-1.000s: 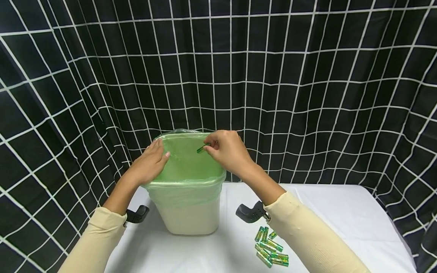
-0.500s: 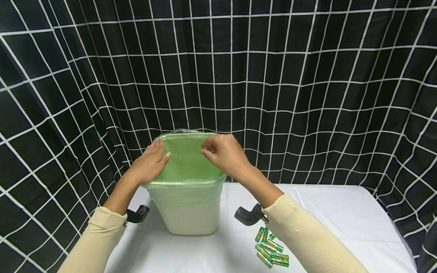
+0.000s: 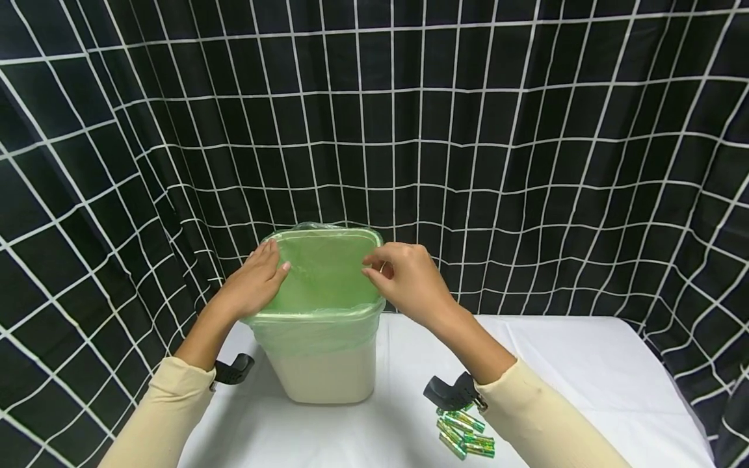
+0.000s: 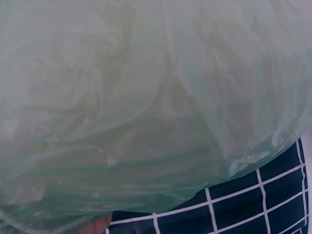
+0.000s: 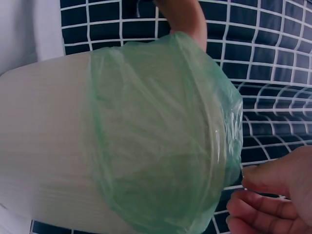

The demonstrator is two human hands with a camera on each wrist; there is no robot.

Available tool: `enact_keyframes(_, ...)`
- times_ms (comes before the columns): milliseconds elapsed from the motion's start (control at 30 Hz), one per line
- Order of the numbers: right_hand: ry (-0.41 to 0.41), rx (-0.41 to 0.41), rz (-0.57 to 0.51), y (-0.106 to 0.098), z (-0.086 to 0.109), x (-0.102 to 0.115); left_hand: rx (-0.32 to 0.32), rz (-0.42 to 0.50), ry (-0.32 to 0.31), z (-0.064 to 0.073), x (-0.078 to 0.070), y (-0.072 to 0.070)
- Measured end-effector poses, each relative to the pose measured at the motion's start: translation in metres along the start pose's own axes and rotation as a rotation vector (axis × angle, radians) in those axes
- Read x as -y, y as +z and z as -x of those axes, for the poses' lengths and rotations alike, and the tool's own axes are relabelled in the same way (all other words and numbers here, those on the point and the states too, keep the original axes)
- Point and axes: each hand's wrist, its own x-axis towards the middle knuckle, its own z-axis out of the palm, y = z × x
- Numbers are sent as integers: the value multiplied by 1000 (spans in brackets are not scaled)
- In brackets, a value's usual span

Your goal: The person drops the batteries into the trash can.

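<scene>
White bin (image 3: 330,380) stands upright on the worktop (image 3: 585,364), and a thin green bag (image 3: 318,333) is folded over its rim. The left hand (image 3: 255,279) lies flat at the left side of this rim; its grip is spread, with straight fingers, and the thumb stands apart from them, toward the opening. The right hand (image 3: 406,276) is at the right side of the rim, with its fingertips over the opening in the head view. Its grip is half spread: the fingers are loosely bent, and a small gap is seen between thumb and forefinger. I cannot tell whether they touch the bag. Green batteries (image 3: 459,423) lie in a small heap on the worktop, to the right of the bin and apart from it; a black wrist mount (image 3: 450,394) partly hides them. Behind hangs a black curtain (image 3: 435,117) with white grid lines.
</scene>
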Motion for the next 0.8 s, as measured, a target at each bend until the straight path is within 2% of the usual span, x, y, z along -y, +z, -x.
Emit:
enact_keyframes(433, 40, -44, -24, -15, 49, -11, -7, 21, -15, 1, 0, 0)
enact_keyframes(800, 68, -69, 65, -13, 100, -22, -9, 20, -15, -1, -1, 1)
